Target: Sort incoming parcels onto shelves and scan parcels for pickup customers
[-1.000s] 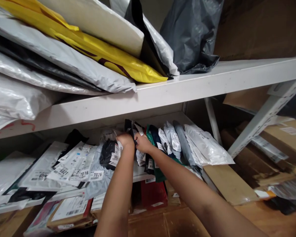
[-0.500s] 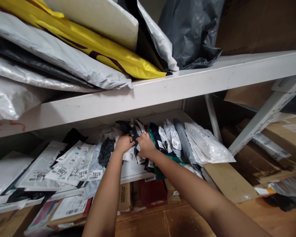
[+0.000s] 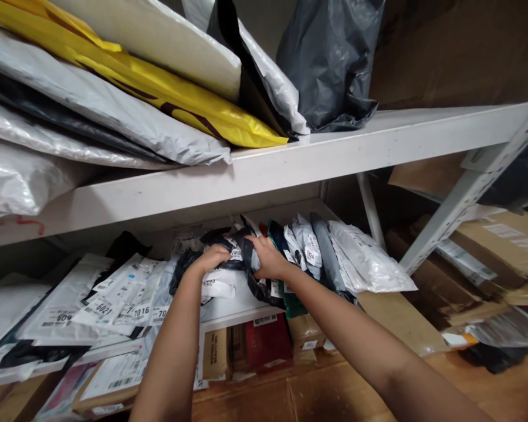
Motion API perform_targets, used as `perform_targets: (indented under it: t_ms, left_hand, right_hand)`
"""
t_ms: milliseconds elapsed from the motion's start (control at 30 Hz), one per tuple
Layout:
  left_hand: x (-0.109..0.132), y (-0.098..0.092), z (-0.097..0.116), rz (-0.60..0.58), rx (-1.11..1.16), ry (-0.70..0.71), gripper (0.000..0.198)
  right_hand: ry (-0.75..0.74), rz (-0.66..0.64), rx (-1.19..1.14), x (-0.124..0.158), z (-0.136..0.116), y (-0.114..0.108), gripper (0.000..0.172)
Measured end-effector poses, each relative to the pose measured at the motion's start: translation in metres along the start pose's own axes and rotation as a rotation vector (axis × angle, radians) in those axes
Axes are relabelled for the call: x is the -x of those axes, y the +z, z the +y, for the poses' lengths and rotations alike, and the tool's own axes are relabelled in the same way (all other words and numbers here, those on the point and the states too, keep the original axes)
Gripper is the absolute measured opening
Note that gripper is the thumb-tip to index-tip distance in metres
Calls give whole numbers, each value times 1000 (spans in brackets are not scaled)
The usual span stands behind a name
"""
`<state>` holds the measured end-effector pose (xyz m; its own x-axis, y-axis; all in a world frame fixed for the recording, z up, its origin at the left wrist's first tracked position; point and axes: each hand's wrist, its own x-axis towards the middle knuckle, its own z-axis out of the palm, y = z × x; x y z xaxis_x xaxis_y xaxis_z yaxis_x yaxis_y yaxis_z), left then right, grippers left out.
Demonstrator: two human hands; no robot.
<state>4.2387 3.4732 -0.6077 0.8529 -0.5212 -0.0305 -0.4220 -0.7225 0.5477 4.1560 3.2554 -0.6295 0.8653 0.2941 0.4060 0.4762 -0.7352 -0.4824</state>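
Note:
On the lower shelf, a row of plastic mailer bags stands on edge, packed side by side. My left hand (image 3: 213, 258) is closed on a black mailer bag (image 3: 215, 236) with a white label reading 1008; its fingertips are partly hidden. To the right, my right hand (image 3: 266, 258) grips a dark mailer bag (image 3: 257, 287), thumb and fingers round its upper part. White labelled packets (image 3: 219, 285) lie below and between the hands. Just right of my right hand stand a green mailer bag (image 3: 294, 306) and a grey-white one (image 3: 307, 240) labelled 7024.
Above the hands runs the upper shelf's white beam (image 3: 264, 170), loaded with large bags, including a yellow one (image 3: 180, 102). Labelled white mailers (image 3: 66, 299) lie at left. Cardboard boxes (image 3: 217, 351) sit below; a slanting metal upright (image 3: 449, 205) stands at right.
My hands have spread slightly apart, the left moving left. The bags between them have parted, exposing the 1008 label and white packets. The view has shifted a little.

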Motion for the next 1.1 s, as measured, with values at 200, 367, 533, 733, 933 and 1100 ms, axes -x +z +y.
perform_targets:
  t_ms: [200,367,533,733,933,1100]
  left_hand:
    - [6,20,39,247,-215,-222,44]
    - [25,39,52,311,-455,-243,52]
    - [26,38,54,304,-474,-302,49]
    - [16,60,55,498,-645,-324,46]
    - [11,81,40,438,-810,-322,45]
    - [22,79,40,477,-840,-218,49]
  right_hand:
    - [-31,60,-65,14,-7,2,122]
    - [-184,-27,101,29,-17,-11,83]
    - [-138,-80,341,37,-36,-2,79]
    - [-194,-29,570,26,-47,46,31]
    - [-216,-117,599,22,-41,33,27]
    - [-126,-169,537,21,-46,21,26]
